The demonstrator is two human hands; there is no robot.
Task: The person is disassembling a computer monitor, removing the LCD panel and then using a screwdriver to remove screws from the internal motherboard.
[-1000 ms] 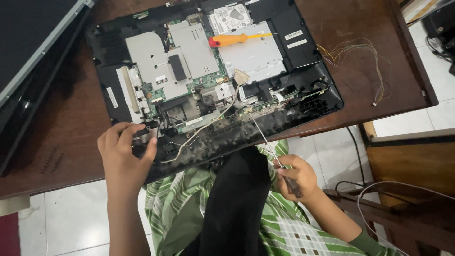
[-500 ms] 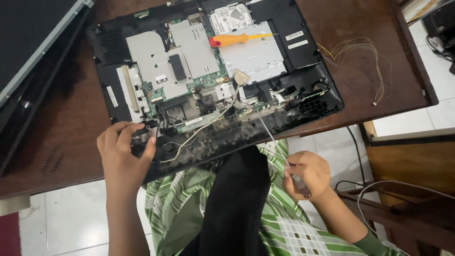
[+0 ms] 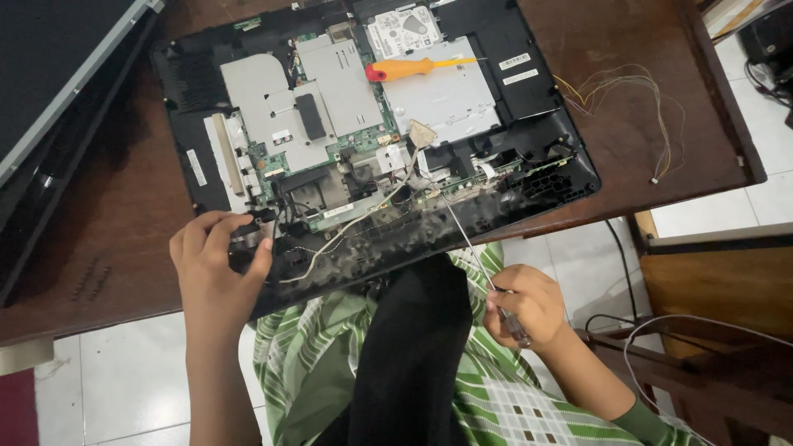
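We note the opened laptop chassis (image 3: 372,149) overhanging the wooden table (image 3: 107,239) edge, the left hand (image 3: 216,263) gripping its near corner; it could tip if released. The right hand (image 3: 526,304) is clenched on a long screwdriver (image 3: 471,244), which could slip onto the board. Its tip is hard to make out among cables

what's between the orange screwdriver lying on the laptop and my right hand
In the head view, the opened laptop's circuit board and dusty front edge lie between the orange screwdriver and the right hand.
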